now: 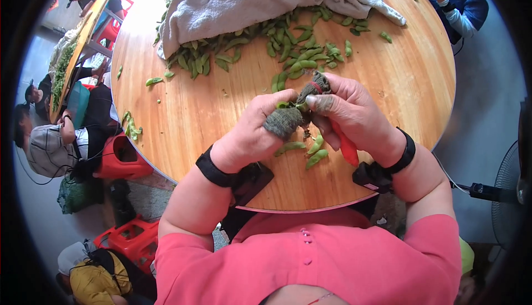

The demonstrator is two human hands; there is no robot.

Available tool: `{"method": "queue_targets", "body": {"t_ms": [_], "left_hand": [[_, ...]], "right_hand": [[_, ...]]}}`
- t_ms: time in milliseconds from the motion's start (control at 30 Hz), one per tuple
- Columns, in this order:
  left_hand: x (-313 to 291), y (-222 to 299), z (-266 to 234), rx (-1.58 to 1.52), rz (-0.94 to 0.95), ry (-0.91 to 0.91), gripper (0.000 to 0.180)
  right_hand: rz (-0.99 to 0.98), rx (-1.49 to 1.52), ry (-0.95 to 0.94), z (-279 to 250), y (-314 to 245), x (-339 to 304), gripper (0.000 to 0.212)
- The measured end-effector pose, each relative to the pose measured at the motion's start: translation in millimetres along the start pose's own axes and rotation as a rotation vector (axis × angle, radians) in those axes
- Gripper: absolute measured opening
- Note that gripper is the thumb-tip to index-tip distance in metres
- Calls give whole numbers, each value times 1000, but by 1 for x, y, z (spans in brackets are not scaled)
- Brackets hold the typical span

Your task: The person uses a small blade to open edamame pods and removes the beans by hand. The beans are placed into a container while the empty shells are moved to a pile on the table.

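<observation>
Close together over the near middle of the round table, both of my hands are closed and meet at the fingertips. My left hand (256,122), its thumb in a grey knitted sleeve (284,123), pinches a green soybean pod (284,105), mostly covered by the fingers. My right hand (354,111) wears another knitted cover (315,85) with a red band on a finger. Out of its palm sticks a red handle (347,148); the tool's other end is hidden. Just below the hands lie loose pods (316,159) on the wood.
A heap of soybean pods (282,36) lies beyond my hands, partly under a grey cloth (238,8). Opened pods (131,125) rest at the table's (183,116) left edge. Another person (457,0) sits at far right. Red stools (123,158) stand left; a fan (507,194) stands right.
</observation>
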State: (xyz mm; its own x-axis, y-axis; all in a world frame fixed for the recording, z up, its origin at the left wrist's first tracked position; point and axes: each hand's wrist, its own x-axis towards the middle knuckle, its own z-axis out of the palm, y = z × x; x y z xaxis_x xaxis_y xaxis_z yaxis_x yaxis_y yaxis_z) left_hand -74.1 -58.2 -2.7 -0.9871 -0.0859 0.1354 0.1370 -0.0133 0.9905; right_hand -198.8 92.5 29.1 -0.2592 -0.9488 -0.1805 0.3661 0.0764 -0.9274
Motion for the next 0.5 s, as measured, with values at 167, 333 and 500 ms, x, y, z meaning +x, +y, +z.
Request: {"method": "queue_targets", "body": {"t_ms": [167,333,500], "left_hand": [[0,16,-10,-154,-324,119,10],[2,2,-48,-465,-57,332,18],[7,7,-50,-804,-86,477,22]], "right_hand": [[-101,-34,103,-7,1,5,11],[-306,-852,35,-6,22,11,9],[-285,-1165,1,12,2,9,17]]}}
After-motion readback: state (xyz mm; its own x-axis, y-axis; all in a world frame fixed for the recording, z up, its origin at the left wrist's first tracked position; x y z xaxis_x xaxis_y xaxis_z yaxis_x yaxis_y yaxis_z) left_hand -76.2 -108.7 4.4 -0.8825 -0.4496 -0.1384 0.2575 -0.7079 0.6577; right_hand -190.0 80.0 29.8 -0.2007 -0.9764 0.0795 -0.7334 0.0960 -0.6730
